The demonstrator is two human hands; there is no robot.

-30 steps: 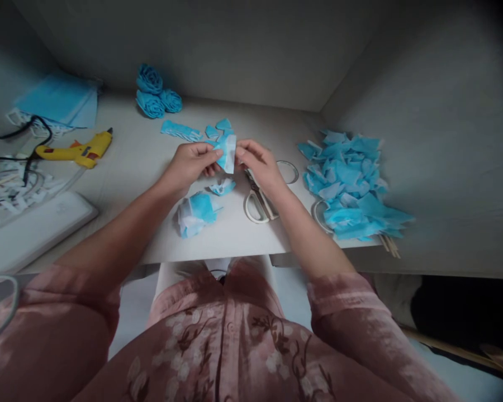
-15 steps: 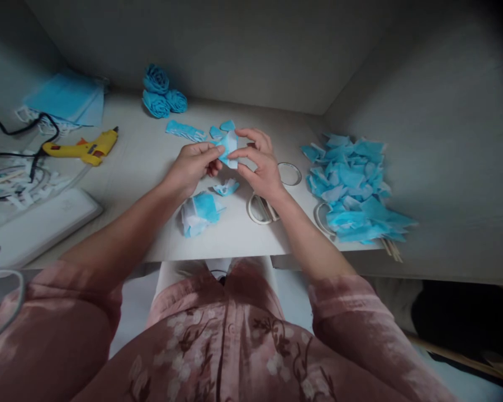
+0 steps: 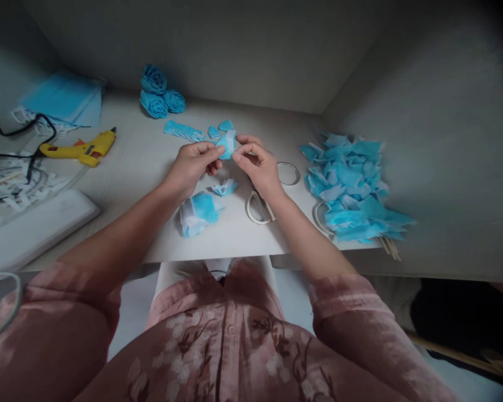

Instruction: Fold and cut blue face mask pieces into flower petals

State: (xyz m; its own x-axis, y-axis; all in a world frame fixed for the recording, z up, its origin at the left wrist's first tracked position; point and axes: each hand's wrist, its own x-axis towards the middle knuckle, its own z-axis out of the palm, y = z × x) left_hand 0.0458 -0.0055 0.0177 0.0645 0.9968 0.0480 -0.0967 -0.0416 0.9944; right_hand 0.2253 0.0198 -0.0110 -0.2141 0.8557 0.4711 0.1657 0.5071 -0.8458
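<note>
My left hand (image 3: 193, 166) pinches a small blue and white piece of mask fabric (image 3: 229, 143) between thumb and fingers. At the right edge of that piece, the thumb and index finger of my right hand (image 3: 263, 170) are pressed together on it. Just behind lie small cut blue petals (image 3: 225, 125) and a row of blue pieces (image 3: 183, 130). Nearer me are a curled blue and white scrap (image 3: 224, 187) and a crumpled bundle of fabric (image 3: 200, 214). A pair of scissors (image 3: 257, 207) rests partly hidden under my right wrist.
Three blue fabric roses (image 3: 154, 104) stand at the back. On the left are a yellow glue gun (image 3: 86, 149), stacked blue masks (image 3: 62, 99), black cables and a white power bank (image 3: 46, 223). A heap of blue fabric pieces (image 3: 347, 173) covers sticks (image 3: 390, 248) and a tape roll (image 3: 321, 219) at right.
My right hand's fingers have closed from a spread pose to a pinch at the fabric's edge. The piece's upper edge looks more folded. My left hand keeps its hold.
</note>
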